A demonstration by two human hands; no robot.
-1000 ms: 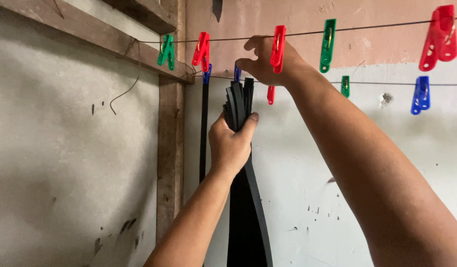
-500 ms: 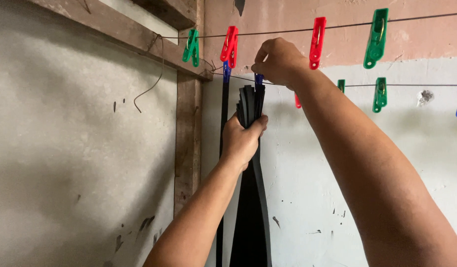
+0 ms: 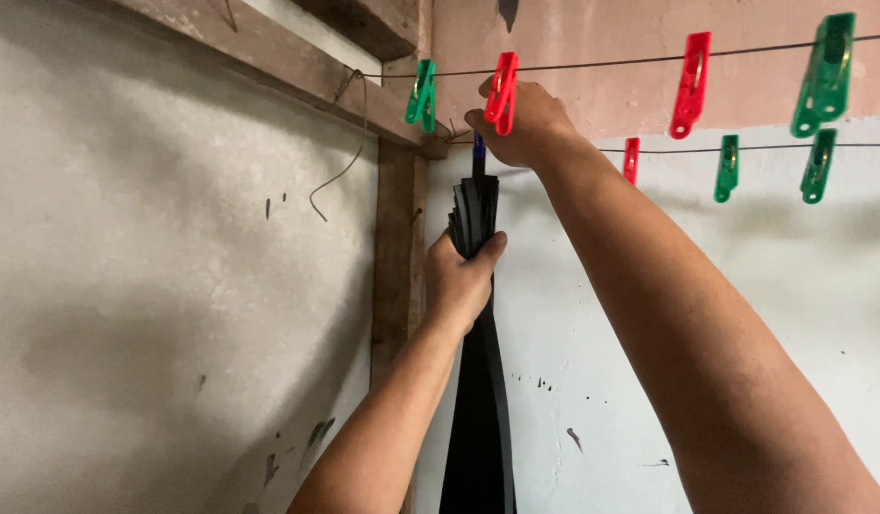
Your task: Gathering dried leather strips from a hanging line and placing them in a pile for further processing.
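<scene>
You are gripping a gathered bundle of long black flat strips (image 3: 478, 381) in your left hand (image 3: 462, 278), fingers clenched around it just below its fanned top end, while the rest is hanging straight down in front of the pale plaster wall (image 3: 173, 286). Your right hand (image 3: 516, 124) is reaching up at twelve o'clock from the bundle, closed around something at the thin dark upper wire line (image 3: 592, 65); a small blue clip (image 3: 478, 145) is peeking out beneath it right above the strips, though whether your fingers are pinching that clip cannot be told. A red plastic clothes peg (image 3: 502, 92) is hanging on the wire in front of your knuckles, and a green plastic clothes peg (image 3: 422, 93) is sitting at nine o'clock from it, beside the weathered wooden post (image 3: 397, 257). More red and green pegs are hanging at three o'clock along this wire and the lower one, well apart from your hands. The risk, as it appears, is this: the bundle is thick, so a small clip may be biting only a few strips, and loosening your left hand could be letting the others slide out and drop. Tugging downward could also be straining the thin wire or popping the clip off.
</scene>
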